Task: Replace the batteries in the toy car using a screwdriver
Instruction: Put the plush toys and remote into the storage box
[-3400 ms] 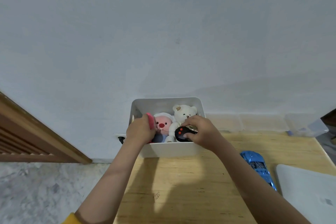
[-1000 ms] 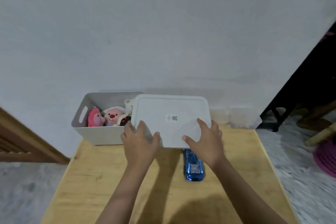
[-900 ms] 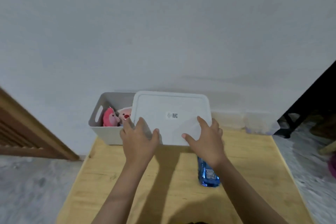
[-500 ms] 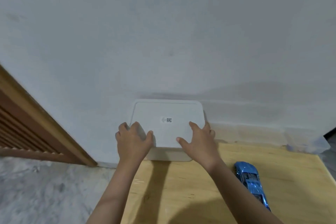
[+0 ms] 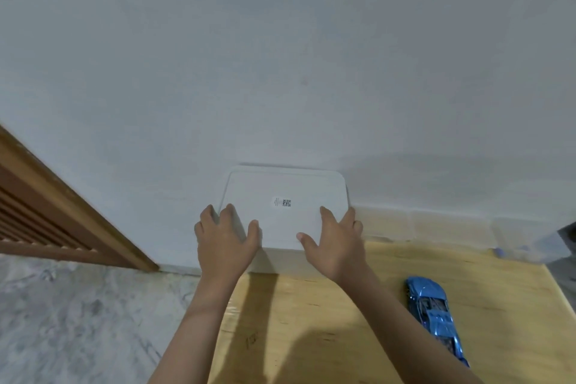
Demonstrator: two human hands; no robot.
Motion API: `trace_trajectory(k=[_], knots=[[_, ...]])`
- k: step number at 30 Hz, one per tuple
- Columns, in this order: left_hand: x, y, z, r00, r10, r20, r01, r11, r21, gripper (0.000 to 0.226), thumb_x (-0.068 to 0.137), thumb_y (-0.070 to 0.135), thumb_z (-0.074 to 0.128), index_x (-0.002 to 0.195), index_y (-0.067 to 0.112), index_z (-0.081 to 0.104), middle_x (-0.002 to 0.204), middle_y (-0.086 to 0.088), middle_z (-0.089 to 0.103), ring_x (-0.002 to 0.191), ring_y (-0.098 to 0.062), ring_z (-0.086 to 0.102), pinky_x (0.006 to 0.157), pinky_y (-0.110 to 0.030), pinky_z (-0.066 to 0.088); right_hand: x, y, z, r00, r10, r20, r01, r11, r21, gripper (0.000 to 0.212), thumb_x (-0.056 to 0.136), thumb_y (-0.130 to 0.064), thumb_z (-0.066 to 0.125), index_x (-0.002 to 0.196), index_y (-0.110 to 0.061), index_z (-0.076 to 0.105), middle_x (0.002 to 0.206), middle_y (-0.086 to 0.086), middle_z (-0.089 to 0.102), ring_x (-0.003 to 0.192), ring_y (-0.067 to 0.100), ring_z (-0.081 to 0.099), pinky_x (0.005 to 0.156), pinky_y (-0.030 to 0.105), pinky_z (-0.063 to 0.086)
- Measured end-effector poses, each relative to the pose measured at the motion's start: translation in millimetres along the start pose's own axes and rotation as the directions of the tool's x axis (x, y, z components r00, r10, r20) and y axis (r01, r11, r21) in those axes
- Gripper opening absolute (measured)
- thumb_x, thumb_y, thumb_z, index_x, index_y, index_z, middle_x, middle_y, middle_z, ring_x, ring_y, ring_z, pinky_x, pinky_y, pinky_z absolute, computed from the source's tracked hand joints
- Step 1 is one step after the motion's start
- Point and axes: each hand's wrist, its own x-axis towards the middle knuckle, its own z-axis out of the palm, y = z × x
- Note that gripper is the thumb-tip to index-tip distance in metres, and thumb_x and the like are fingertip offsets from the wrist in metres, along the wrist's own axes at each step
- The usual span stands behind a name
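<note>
Plainly early days. Left hand [image 5: 225,240] and right hand [image 5: 335,241] lie flat, fingers spread, pressing the white lid [image 5: 285,206] onto its box at 12 o'clock on the wooden table [image 5: 311,321], hard against the wall. Nothing grasped in either. Toy car [image 5: 434,318] sits wheels-down at 4 o'clock, well apart from both hands, untouched. No screwdriver or batteries in view. Judgement: unscrewing, the battery swap and closing up are all left.

QR-code sticker [image 5: 282,202] on lid [image 5: 308,193]; print illegible.
</note>
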Motion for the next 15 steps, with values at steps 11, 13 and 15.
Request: trace_trajectory(k=[11,13,15], knots=[[-0.2,-5.9,10.2,0.997,0.047,-0.058,-0.048,0.999,-0.004,0.063,0.076,0.049,0.041,0.117,0.004,0.056,0.127,-0.028,0.044,0.110,-0.043,0.045,0.084,-0.042,0.037,-5.6,1.9,22.2,0.992,-0.035,-0.121,0.028,0.998,-0.060,0.067,0.092,-0.049,0.039,0.147,-0.016,0.020,0.148,0.037,0.004,0.129,0.045,0.022,0.106,0.047,0.025],[0.8,-6.2,9.7,0.997,0.038,-0.067,-0.039,0.999,-0.020,0.062,0.075,0.048,0.042,0.115,0.004,0.057,0.124,-0.028,0.045,0.106,-0.043,0.045,0.081,-0.040,0.036,-3.9,3.2,24.1,0.991,-0.041,-0.130,0.038,0.999,-0.028,0.067,0.091,-0.049,0.040,0.146,-0.017,0.021,0.149,0.035,0.006,0.128,0.044,0.022,0.105,0.047,0.028],[1.1,-6.0,9.0,0.996,0.044,-0.073,-0.045,0.999,-0.020,0.062,0.075,0.049,0.042,0.115,0.005,0.057,0.124,-0.027,0.045,0.102,-0.044,0.045,0.078,-0.039,0.036,-2.6,6.9,24.4,0.988,-0.055,-0.147,0.059,0.998,0.022,0.067,0.089,-0.050,0.044,0.145,-0.019,0.025,0.148,0.032,0.011,0.128,0.042,0.023,0.103,0.046,0.032]])
